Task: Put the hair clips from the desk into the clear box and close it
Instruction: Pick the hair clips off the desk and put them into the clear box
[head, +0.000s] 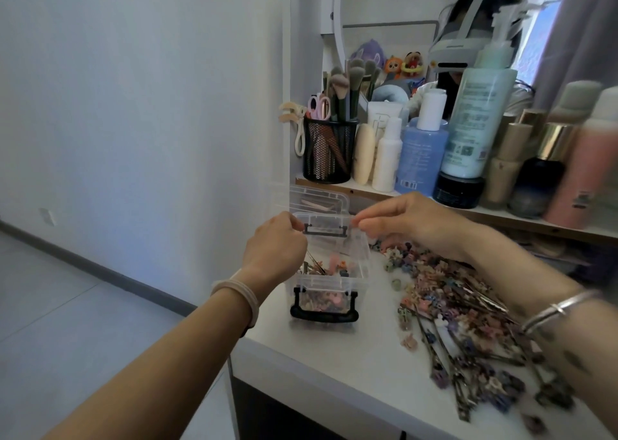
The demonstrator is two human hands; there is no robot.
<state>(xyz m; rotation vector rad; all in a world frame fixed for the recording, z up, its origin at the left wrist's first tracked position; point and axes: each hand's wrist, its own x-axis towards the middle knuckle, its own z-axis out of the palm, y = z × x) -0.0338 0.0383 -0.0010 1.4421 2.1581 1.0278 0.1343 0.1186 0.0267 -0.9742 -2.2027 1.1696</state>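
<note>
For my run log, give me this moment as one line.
left hand grips clear box far top edge | right hand pinches same edge | hair clips mostly on desk, some in box

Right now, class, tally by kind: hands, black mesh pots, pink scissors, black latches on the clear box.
Hands (left hand, right hand): 2
Black mesh pot: 1
Pink scissors: 1
Black latches on the clear box: 2
Total: 6

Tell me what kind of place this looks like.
Most likely a dressing table in a bedroom: a cup of makeup brushes and rows of lotion bottles stand on the shelf, a round mirror sits behind them, and hair clips are heaped on the desk.
</note>
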